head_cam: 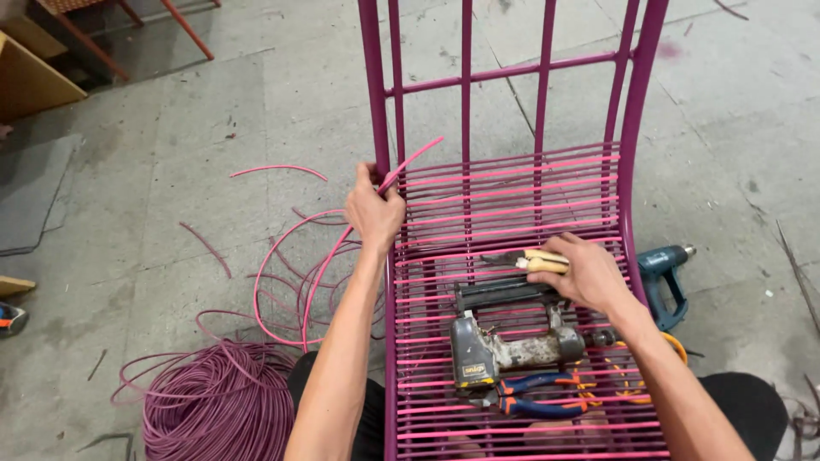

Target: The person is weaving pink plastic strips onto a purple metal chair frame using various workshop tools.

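**Pink cord goes onto the chair frame, one strand at a time**

Pink plastic cord (pixel 401 171) is the star here — its loose end sticks up and to the right from the left hand (pixel 373 213), which is closed around it and pressing it against the left rail of the magenta metal chair frame (pixel 634 128). The fingers are curled tight on cord and rail together; the tail of the strand loops down to the floor and runs towards the big coil of cord (pixel 213 410) lying at lower left.

Over on the other side, the right hand (pixel 588 275) rests on the woven seat, fingers wrapped round the pale handles of a cutting tool (pixel 534 260) — gripped, blades pointing left. Just below it lie a pneumatic staple gun (pixel 504 341) and a pair of blue-handled pliers (pixel 538 401), both on the strands already laid. A blue heat gun (pixel 666 273) sits on the concrete beside the right rail, and short offcuts (pixel 278 171) are scattered on the floor.

By the look of it, the step in hand is anchoring and trimming a strand at the left rail. The next move would call for steady tension from the left hand while the cutter comes across to the free end — close to the rail, clear of the fingers.
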